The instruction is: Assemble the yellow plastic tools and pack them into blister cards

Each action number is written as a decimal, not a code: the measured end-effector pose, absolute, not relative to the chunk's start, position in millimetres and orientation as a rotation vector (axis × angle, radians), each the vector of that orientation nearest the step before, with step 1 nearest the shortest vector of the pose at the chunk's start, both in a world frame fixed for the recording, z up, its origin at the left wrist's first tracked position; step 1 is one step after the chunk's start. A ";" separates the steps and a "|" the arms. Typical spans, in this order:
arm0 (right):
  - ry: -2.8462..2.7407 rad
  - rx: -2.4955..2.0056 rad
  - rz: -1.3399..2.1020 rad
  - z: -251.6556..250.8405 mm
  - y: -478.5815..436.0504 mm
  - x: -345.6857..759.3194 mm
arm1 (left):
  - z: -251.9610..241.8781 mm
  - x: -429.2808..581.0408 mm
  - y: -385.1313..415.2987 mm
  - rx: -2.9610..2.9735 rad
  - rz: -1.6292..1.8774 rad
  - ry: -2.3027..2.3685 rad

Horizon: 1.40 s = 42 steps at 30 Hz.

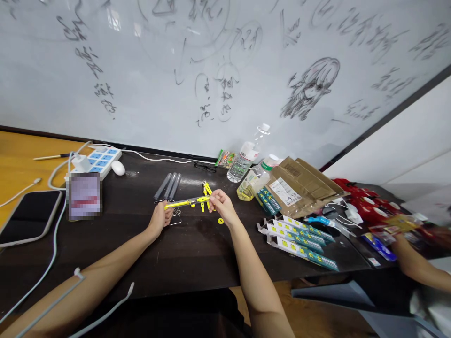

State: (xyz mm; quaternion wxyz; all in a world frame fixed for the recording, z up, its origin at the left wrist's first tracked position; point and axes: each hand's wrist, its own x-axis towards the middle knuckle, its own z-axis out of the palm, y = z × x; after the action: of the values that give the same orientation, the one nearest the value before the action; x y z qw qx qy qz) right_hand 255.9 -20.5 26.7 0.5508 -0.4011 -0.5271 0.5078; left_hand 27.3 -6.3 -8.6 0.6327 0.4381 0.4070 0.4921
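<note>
A thin clear tube with yellow ends [186, 202] is stretched between my two hands above the dark table [197, 263]. My left hand [162, 217] is closed round its left end, and my right hand [221, 206] pinches the yellow right end. Just behind the tube lie several yellow plastic parts [207, 189], partly hidden by it and my right hand. A small yellow ring [220, 221] rests below my right hand. Clear grey tubes [172, 186] lie behind my left hand. Thin metal wire pieces [176, 215] are beside its fingers.
Bottles [243, 162], a cardboard package [303, 188] and several long printed boxes [303, 244] stand or lie at the right. A power strip [102, 159], phone [30, 216] and white cables are at the left. Another person's arm [419, 265] reaches over red packages [369, 202] at far right.
</note>
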 end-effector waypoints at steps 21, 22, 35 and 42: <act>-1.703 -1.977 -0.109 13.2 -15.5 290.4 | -7.8 27.2 -5.0 1.004 1.101 0.931; -1.759 -2.003 -0.134 12.3 -16.3 287.1 | -7.4 27.3 -5.0 1.005 1.102 0.931; -1.781 -1.911 -0.153 11.1 -12.9 284.7 | -8.9 27.6 -4.0 1.002 1.102 0.938; -1.201 -1.208 0.588 20.5 -7.8 277.3 | -7.9 28.0 -4.0 0.998 1.116 0.951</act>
State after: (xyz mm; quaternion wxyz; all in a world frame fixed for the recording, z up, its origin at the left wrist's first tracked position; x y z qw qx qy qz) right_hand 277.3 -7.8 20.5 0.6209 -0.5254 -0.5225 0.2557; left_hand 28.0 -4.0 -7.9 0.6319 0.4363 0.4156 0.4875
